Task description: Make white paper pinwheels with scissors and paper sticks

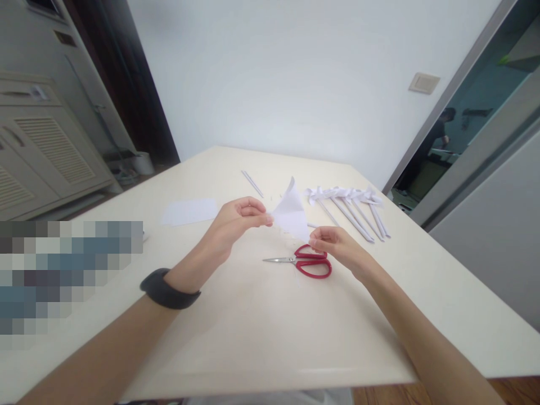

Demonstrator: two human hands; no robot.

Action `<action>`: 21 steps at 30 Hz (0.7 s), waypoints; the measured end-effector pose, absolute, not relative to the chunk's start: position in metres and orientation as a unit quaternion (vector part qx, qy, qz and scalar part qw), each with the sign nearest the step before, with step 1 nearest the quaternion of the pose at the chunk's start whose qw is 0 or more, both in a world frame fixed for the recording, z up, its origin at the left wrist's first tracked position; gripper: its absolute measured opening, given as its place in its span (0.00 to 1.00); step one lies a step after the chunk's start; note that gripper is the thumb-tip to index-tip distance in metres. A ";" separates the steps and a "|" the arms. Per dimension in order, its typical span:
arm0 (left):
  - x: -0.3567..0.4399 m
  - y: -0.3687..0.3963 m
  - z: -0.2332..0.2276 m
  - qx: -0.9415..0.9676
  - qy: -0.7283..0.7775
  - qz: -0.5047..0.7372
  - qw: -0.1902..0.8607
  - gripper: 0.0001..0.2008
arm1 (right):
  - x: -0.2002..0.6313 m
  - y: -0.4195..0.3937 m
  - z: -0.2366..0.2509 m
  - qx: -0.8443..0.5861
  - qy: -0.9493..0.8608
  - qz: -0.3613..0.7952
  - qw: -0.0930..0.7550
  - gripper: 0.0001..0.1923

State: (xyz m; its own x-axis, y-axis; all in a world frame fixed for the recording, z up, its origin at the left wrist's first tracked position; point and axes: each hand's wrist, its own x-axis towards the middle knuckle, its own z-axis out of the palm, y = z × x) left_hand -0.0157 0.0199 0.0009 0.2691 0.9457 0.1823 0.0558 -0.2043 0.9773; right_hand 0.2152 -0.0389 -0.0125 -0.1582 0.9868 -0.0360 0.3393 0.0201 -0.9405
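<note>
Both hands hold a folded white paper piece (291, 216) in the air above the surface (253, 326): the left hand (236, 222) pinches its left corner, the right hand (333, 244) its lower corner. Red-handled scissors (304, 262) lie just below, paper-topped sticks (352, 208) beyond. This looks like a shaping step; the next move would call for careful, even creasing.

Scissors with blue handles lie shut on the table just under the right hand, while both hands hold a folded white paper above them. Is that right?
Not quite: the head view shows the scissors have red handles, not blue. The rest stands: they lie shut on the table just under the right hand, while it and the left hand hold the folded white paper above them.
</note>
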 end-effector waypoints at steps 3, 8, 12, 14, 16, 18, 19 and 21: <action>-0.016 0.020 0.001 0.630 0.399 0.454 0.487 0.13 | 0.215 -0.039 -0.012 -0.546 -0.617 0.441 0.356 0.11; -0.014 0.019 -0.003 0.634 0.389 0.435 0.507 0.12 | 0.214 -0.037 -0.014 -0.535 -0.612 0.439 0.382 0.10; -0.012 0.018 -0.005 0.636 0.390 0.431 0.508 0.12 | 0.214 -0.036 -0.014 -0.533 -0.603 0.445 0.393 0.10; -0.012 0.017 -0.004 0.635 0.393 0.433 0.504 0.12 | 0.214 -0.037 -0.013 -0.531 -0.604 0.448 0.392 0.10; -0.011 0.017 -0.003 0.634 0.394 0.432 0.506 0.12 | 0.214 -0.037 -0.012 -0.525 -0.603 0.452 0.396 0.10; -0.011 0.016 -0.003 0.635 0.396 0.426 0.509 0.11 | 0.213 -0.037 -0.012 -0.520 -0.598 0.455 0.406 0.10; -0.010 0.016 -0.003 0.636 0.397 0.422 0.510 0.11 | 0.213 -0.037 -0.013 -0.517 -0.595 0.456 0.413 0.10; -0.010 0.016 -0.004 0.637 0.397 0.417 0.512 0.11 | 0.212 -0.035 -0.014 -0.514 -0.589 0.454 0.428 0.11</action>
State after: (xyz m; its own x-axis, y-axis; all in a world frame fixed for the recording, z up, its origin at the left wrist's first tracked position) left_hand -0.0096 0.0158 -0.0044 0.3372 0.9330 0.1258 0.0784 -0.1610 0.9838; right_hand 0.2124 -0.0355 -0.0137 -0.1067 0.9936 0.0376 0.2172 0.0602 -0.9743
